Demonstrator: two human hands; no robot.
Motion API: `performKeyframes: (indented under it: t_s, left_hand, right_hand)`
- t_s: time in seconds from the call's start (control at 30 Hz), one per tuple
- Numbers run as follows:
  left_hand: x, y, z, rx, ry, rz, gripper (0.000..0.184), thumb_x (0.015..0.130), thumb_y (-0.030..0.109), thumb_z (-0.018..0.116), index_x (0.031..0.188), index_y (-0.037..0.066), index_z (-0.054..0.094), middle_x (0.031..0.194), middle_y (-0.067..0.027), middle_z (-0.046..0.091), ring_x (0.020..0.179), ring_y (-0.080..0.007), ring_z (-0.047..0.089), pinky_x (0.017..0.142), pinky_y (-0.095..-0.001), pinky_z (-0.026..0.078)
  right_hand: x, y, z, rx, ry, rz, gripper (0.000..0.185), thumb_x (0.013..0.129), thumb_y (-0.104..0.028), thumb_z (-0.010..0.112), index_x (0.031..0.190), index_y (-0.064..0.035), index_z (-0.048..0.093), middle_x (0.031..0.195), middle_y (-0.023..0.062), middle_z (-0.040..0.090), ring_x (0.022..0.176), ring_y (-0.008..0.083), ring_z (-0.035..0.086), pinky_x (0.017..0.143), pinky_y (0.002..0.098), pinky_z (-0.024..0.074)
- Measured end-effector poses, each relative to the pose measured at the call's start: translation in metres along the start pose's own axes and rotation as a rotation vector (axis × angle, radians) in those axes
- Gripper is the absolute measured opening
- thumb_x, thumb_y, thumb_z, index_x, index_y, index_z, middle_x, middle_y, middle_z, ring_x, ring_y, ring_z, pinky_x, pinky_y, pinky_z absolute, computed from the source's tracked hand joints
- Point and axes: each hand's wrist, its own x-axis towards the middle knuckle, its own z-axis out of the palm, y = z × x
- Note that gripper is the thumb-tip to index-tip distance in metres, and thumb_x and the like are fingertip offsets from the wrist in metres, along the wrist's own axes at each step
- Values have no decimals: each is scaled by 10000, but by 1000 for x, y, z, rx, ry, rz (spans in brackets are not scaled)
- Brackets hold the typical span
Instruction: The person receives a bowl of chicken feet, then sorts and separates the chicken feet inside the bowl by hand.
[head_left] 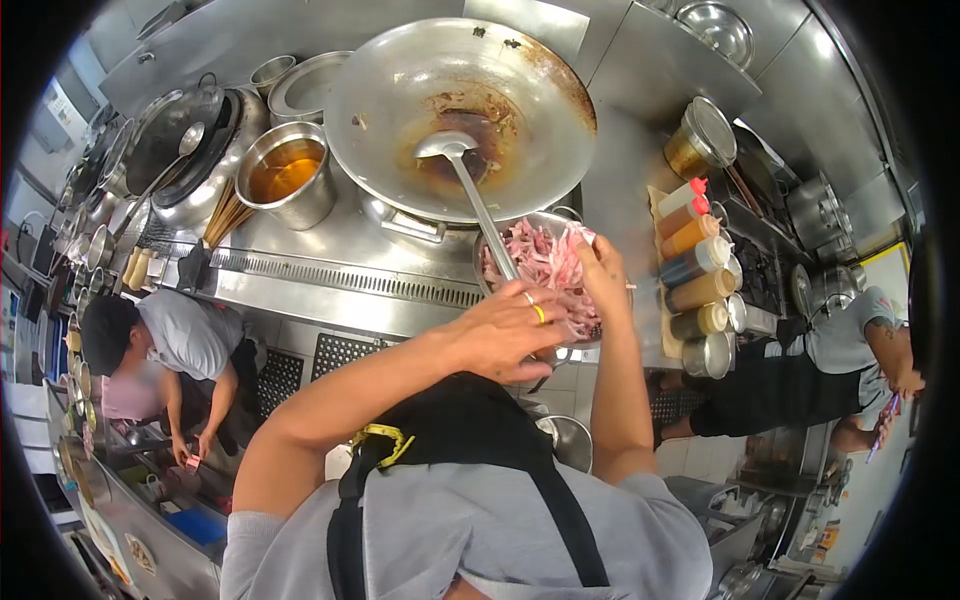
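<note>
Both hands at the sliced raw meat [550, 262]

My left hand [512, 328] is half-curled by the handle end of the ladle [482, 215]; I can't tell whether it grips. My right hand [604, 274] bends at the meat's right edge, its hold unclear. The meat fills a metal bowl [482, 262] just this side of the big wok [385, 130], where the ladle's head rests in brown liquid [488, 135]

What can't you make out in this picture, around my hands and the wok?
All in the head view:
- Far end of the ladle's handle: hidden under the left hand, so its grip is unclear.
- What lies beneath the meat strips: covered by the pile.
- What supports the wok: mostly blocked by the wok.
- Writing, if any, on the squeeze bottles: too small.
- The left-side co-worker's small item: too small.
</note>
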Motion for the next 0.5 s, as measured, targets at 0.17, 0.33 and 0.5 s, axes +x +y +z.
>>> performKeyframes:
  t_s: [0.17,0.33,0.5]
  left_hand:
    - [-12,-21,7,169,-362,-4,267,695,130,768,915,114,618,966,-56,651,1104,-313,617,1095,-505,369]
    - [-63,-31,-71,194,151,-194,266,696,28,819,883,97,643,1131,-90,648,1206,-365,583,1006,-506,431]
    - [-163,-54,-82,444,245,-419,393,752,-18,788,1096,153,704,1372,-144,572,1272,-383,552,1024,-494,447]
  right_hand:
    - [-24,15,-9,139,89,40,282,966,-282,653,956,0,666,849,29,639,781,114,528,710,301,450]
    - [-35,53,-24,435,132,111,311,996,-249,627,1167,4,682,1058,40,684,963,124,587,873,289,473]
    - [-46,43,-26,597,205,159,362,1010,-255,621,1248,14,670,1179,59,694,1077,135,614,966,287,462]
